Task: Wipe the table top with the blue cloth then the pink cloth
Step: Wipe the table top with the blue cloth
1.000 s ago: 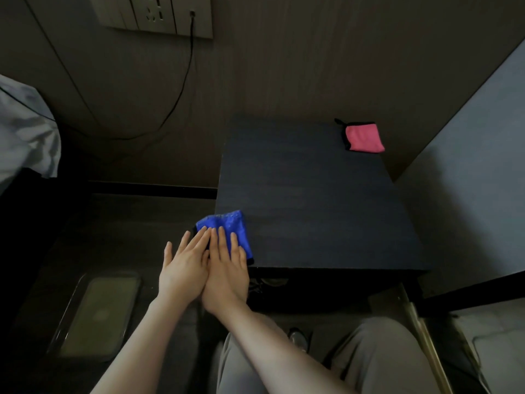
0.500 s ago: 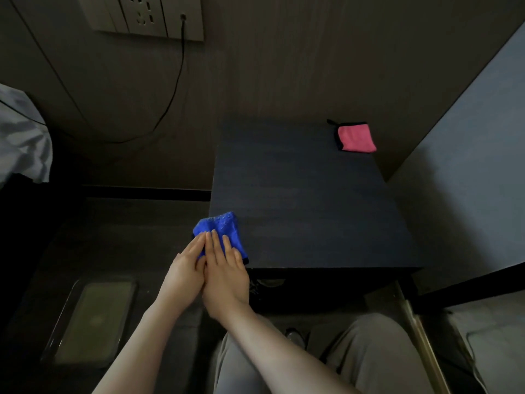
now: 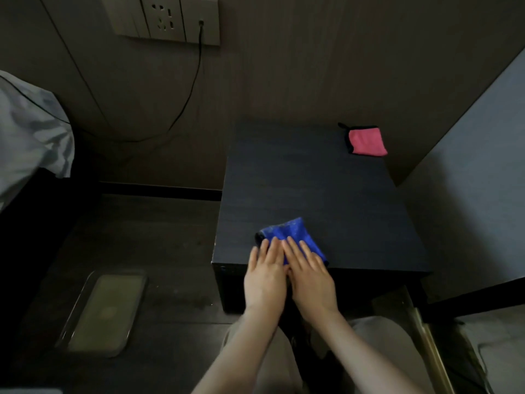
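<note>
A person's two hands are pressing side by side on a folded blue cloth (image 3: 292, 237) at the near left corner of a small dark tabletop (image 3: 312, 189), the left hand (image 3: 265, 277) and the right hand (image 3: 311, 275) lying flat with fingers straight and close together, thumbs touching, neither one curling round the fabric. The cloth is lying under the fingertips and showing just beyond them, its near part hidden by the hands. It looks like a light, soft microfibre square with dark edging, likely to bunch or slide rather than resist, so flat palm pressure over its middle seems the surest hold for wiping; a pinch at a corner would probably let it unfold and trail. The pink cloth (image 3: 366, 142), also folded and dark-edged, is waiting well apart from the hands at the far right corner, ahead of and beyond the right hand, untouched. It should handle the same way. A cable (image 3: 187, 98) is hanging from a wall socket (image 3: 167, 19) far ahead of the left hand.
</note>
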